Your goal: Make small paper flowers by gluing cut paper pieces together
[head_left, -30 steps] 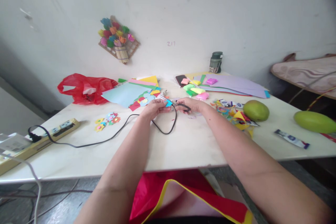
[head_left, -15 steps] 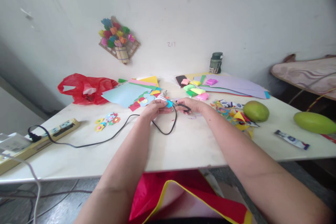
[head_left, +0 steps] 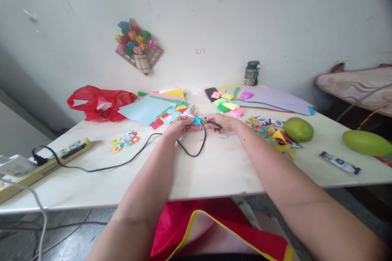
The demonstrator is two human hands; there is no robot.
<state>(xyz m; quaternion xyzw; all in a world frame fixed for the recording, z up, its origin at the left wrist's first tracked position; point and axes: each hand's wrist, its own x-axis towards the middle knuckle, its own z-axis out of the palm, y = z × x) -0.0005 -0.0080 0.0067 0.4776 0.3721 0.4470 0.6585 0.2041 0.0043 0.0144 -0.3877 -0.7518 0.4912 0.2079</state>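
My left hand (head_left: 183, 127) is closed on a small piece of blue paper (head_left: 197, 121), pinching it between thumb and fingers over the middle of the table. Just to its right, my right hand (head_left: 225, 122) is wrapped round the black handles of scissors (head_left: 214, 124), whose blades point toward the blue paper and are mostly hidden. A black cord (head_left: 196, 155) loops below the hands and runs left across the table; its end by the hands cannot be made out. Cut paper flowers (head_left: 125, 142) in several colours lie left of my left forearm.
A power strip (head_left: 61, 153) sits at the left. Behind are a red plastic bag (head_left: 102, 104), a light blue sheet (head_left: 143, 108), clay packs (head_left: 231, 106) and a green bottle (head_left: 252, 73). Paper scraps (head_left: 280, 136), a green mango (head_left: 298, 129), another mango (head_left: 366, 142) and a tube (head_left: 340, 162) lie right.
The blue paper has turned and shifted slightly in my left hand, close to the scissors. Both arms stay nearly in place.
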